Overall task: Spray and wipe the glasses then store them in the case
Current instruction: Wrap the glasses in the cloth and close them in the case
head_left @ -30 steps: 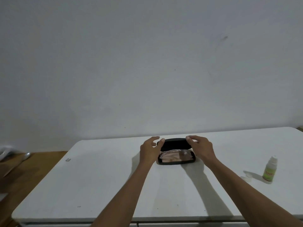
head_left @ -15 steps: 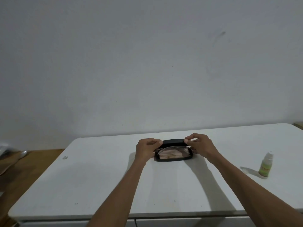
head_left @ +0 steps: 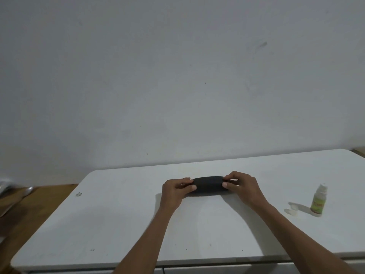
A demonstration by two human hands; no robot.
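A black glasses case [head_left: 208, 185] lies closed on the white table [head_left: 118, 224], toward its far middle. My left hand [head_left: 175, 191] grips the case's left end, thumb on the front and fingers over the top. My right hand [head_left: 242, 185] grips its right end the same way. The glasses and the cloth are hidden inside the case. A small spray bottle [head_left: 319, 200] with a green label and white nozzle stands at the right of the table, apart from both hands. Its clear cap [head_left: 292, 209] lies just left of it.
A white wall rises right behind the table's far edge. To the left, a wooden surface [head_left: 25, 210] holds a shiny metal object [head_left: 11, 189]. A small clip-like item [head_left: 79, 194] rests near the table's left edge.
The case lid has come down: one second ago it stood open with a pinkish cloth showing inside; now it is closed and both hands press on its ends.
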